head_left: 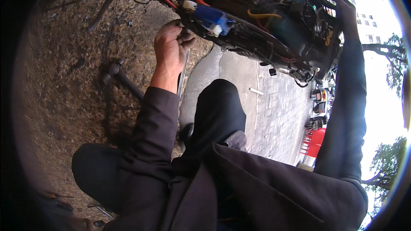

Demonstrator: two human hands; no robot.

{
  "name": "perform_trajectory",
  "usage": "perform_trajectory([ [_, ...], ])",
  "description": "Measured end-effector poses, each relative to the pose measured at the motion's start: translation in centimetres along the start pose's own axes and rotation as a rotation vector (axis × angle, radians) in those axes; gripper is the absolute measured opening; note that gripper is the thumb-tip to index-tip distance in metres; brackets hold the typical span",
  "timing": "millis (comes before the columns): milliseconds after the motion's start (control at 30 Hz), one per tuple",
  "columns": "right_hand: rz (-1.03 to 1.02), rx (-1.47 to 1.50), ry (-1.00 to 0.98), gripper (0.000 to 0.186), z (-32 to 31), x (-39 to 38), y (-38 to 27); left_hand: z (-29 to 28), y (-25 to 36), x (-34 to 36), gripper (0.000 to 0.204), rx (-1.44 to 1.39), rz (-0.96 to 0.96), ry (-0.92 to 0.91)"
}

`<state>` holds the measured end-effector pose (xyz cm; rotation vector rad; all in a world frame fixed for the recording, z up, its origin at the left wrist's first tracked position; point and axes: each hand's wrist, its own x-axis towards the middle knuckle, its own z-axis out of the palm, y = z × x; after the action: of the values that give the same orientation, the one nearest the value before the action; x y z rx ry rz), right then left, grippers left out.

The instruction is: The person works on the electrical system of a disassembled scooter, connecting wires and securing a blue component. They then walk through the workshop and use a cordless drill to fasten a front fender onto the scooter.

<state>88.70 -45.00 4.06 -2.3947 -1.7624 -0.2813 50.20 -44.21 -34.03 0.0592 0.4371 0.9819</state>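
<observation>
A partly stripped motorbike or scooter [274,30] fills the upper view, with bare wiring, a wheel and a dark tube frame. My left hand [171,45] is closed at its lower edge, fingers curled round a thin, long silver metal tool [183,75]. The tool's working end is hidden behind the fingers and frame. Just above that hand sits a blue box-shaped part [211,18] with white connectors. With my arm stretched up, my right hand [346,10] grips the dark frame tube [323,0] at the upper right; its fingers are partly hidden.
A hammer [122,77] lies on the rough, stained ground left of my left forearm. More tools [105,211] lie at the lower left. My bent knee [220,102] rises below the vehicle. A white strip [256,91] is on the pavement; parked motorbikes [319,107] and a red barrier [314,141] stand beyond.
</observation>
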Motion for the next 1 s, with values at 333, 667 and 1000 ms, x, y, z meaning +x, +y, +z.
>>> perform_trajectory([
  [333, 0.257, 0.462, 0.123, 0.022, 0.9, -3.7, -7.8, 1.8, 0.1, -1.7, 0.009, 0.126, -0.13, 0.148],
  [667, 0.033, 0.303, 0.189, 0.017, 1.7, -1.5, -2.6, 8.1, 2.4, -6.2, 0.014, 0.818, 0.442, 0.213],
  [1000, 0.069, 0.944, 0.762, 0.021, -4.3, -14.1, -6.3, 18.6, 2.1, -9.1, 0.037, 1.681, 0.955, -0.683],
])
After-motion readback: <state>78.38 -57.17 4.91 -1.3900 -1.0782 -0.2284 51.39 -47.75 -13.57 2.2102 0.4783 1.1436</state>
